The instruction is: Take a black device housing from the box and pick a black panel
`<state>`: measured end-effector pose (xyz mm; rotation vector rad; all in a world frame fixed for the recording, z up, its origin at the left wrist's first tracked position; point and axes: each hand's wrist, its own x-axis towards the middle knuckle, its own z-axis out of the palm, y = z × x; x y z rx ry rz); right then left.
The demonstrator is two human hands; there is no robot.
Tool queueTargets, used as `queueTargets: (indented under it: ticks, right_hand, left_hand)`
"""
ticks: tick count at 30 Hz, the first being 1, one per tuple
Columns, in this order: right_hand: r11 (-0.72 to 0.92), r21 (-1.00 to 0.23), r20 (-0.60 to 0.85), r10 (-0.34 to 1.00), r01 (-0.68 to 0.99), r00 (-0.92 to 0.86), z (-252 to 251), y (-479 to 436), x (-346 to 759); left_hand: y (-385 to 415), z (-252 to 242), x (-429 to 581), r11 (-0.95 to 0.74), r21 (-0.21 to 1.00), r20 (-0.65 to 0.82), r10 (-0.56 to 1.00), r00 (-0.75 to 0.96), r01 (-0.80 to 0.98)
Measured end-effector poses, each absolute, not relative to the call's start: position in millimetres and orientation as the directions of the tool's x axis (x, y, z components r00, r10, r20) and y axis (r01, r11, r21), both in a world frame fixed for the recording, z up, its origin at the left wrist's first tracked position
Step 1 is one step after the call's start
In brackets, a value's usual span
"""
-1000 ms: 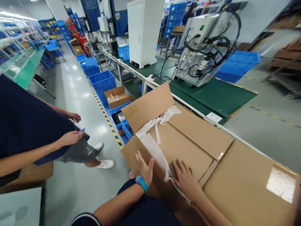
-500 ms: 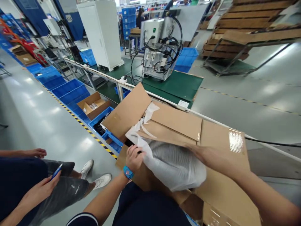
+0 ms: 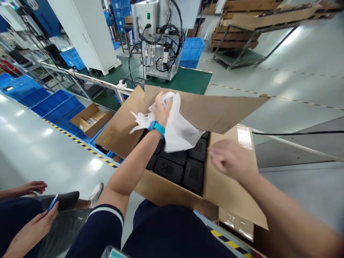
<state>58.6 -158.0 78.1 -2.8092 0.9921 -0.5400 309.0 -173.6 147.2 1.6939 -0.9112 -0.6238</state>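
An open cardboard box stands in front of me, with several black plastic housings with slotted vents laid in rows inside. My left hand, wearing a blue watch, is closed on a white foam packing sheet and lifts it over the far part of the box. The sheet hangs down and hides some of the housings. Behind it, a large cardboard flap stands raised. My right hand hovers over the right-hand flap, beside the box opening; its fingers look curled but are smeared by motion.
At the left, a co-worker's hand holds a thin blue-edged device. Blue bins and a small carton line the left side. A machine with black hoses stands on the green bench beyond the box.
My left hand has pulled the foam sheet up and away, uncovering the black housings. The far flap now stands up. My right hand has come off the sheet and flap. The view has shifted.
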Motion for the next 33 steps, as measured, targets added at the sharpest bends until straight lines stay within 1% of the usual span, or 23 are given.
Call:
queueTargets:
  ticks: [1,3,5,6,8,10,13,16,20,25,28,33]
  right_hand:
    - [-0.796,-0.231,0.210,-0.602,-0.559,0.770,60,-148,59]
    - [-0.786,-0.234,0.051,-0.597,-0.572,0.801,21,-135,62]
    - [-0.742,-0.205,-0.055,-0.643,-0.639,0.764,-13,-130,68]
    - [-0.706,-0.179,-0.085,-0.683,-0.686,0.725,-26,-128,71]
    - [-0.613,-0.114,-0.117,-0.773,-0.782,0.623,-42,-125,77]
    - [-0.522,-0.061,-0.120,-0.842,-0.851,0.526,-49,-120,82]
    - [-0.454,-0.035,-0.114,-0.883,-0.890,0.455,-50,-114,85]
    - [-0.437,-0.050,-0.111,-0.891,-0.898,0.440,-51,-115,84]
    - [-0.440,-0.121,-0.107,-0.885,-0.890,0.453,-56,-122,76]
    - [-0.431,-0.297,-0.135,-0.865,-0.852,0.484,-52,-134,62]
    - [-0.430,-0.408,-0.175,-0.829,-0.806,0.531,-37,-138,49]
    - [-0.446,-0.532,-0.226,-0.744,-0.720,0.628,3,-117,19]
  left_hand:
    - [-173,153,306,-0.131,0.947,0.056,-0.831,0.554,-0.293]
    - [-174,158,301,-0.131,0.929,0.079,-0.843,0.532,-0.346]
    - [-177,157,300,-0.182,0.915,0.049,-0.835,0.548,-0.359]
    - [-179,157,301,-0.214,0.909,0.023,-0.830,0.557,-0.357]
    - [-184,156,303,-0.263,0.897,-0.014,-0.821,0.570,-0.356]
    - [-187,157,304,-0.253,0.886,0.017,-0.820,0.572,-0.389]
    - [-188,160,304,-0.206,0.843,0.121,-0.827,0.548,-0.497]
    - [-187,163,306,-0.218,0.808,0.118,-0.850,0.514,-0.548]
    - [-187,161,310,-0.241,0.817,0.070,-0.860,0.505,-0.524]
    - [-190,152,312,-0.147,0.875,0.116,-0.862,0.494,-0.462]
    - [-190,149,313,-0.126,0.900,0.109,-0.862,0.495,-0.417]
    - [-190,148,315,-0.132,0.892,0.111,-0.863,0.493,-0.433]
